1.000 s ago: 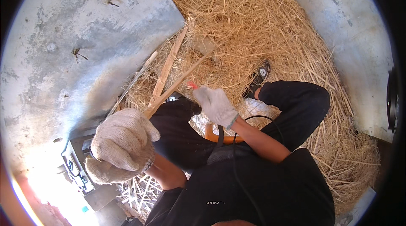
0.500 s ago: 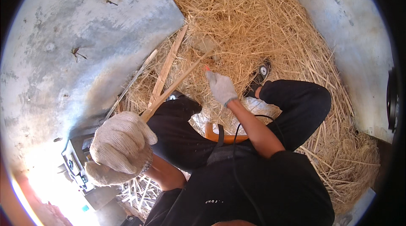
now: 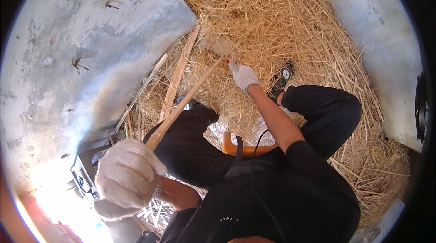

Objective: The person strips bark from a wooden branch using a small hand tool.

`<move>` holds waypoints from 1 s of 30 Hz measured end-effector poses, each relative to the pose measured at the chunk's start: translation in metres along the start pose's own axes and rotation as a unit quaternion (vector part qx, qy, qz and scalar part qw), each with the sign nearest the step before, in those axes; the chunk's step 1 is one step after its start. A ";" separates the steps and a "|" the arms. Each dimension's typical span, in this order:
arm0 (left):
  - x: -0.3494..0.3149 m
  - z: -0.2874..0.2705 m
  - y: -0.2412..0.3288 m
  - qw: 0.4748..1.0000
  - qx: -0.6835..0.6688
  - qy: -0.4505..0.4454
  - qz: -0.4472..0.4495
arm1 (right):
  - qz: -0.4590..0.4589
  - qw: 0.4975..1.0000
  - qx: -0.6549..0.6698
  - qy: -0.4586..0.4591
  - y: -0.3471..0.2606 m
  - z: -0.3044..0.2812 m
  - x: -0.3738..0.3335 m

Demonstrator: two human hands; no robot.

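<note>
My left hand [image 3: 129,175], in a thick off-white knit glove, is wrapped round the near end of a long pale wooden strip [image 3: 190,94]. The strip slants up and away over my left thigh toward the middle of the shavings. Near its far end, my right hand [image 3: 245,77], gloved too, is closed on a small tool with a red part [image 3: 229,61] showing beyond the fingers. The rest of that tool is hidden by the hand or too small to make out.
Pale shavings [image 3: 277,20] cover the floor around my feet. Loose wooden slats [image 3: 179,72] lean beside a grey wall [image 3: 104,29] on the left. An orange seat edge [image 3: 256,151] shows between my legs. A dark machine [image 3: 84,175] stands at lower left, and another grey wall [image 3: 368,20] rises on the right.
My right hand has moved slightly up and right, its arm straighter. My left hand has sunk a little with the strip's near end.
</note>
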State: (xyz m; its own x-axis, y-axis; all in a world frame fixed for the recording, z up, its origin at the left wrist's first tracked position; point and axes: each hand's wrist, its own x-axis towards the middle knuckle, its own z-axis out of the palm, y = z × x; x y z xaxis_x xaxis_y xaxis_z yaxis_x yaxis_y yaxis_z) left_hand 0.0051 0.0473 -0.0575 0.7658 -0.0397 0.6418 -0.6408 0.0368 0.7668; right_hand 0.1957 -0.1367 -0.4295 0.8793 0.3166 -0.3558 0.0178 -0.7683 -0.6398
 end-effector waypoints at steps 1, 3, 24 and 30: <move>-0.008 -0.005 0.006 1.000 0.015 0.006 -0.014 | 0.003 0.999 -0.043 -0.014 -0.001 0.001 0.011; -0.026 -0.012 0.010 0.998 0.017 0.047 -0.037 | 0.055 0.996 -0.067 -0.022 0.022 0.010 0.037; 0.013 0.016 -0.009 0.994 -0.092 0.044 0.042 | -0.238 0.919 0.314 -0.031 -0.129 -0.098 -0.209; 0.004 0.015 -0.009 0.995 -0.067 0.029 0.074 | -0.219 0.964 0.139 0.052 -0.124 -0.083 -0.200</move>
State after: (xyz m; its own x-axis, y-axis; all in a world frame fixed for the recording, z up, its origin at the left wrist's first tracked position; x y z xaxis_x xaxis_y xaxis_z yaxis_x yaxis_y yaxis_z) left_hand 0.0127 0.0322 -0.0619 0.6679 0.0335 0.7435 -0.7368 0.1708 0.6542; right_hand 0.0569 -0.1514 -0.2225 0.8600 0.5077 0.0515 0.2826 -0.3899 -0.8764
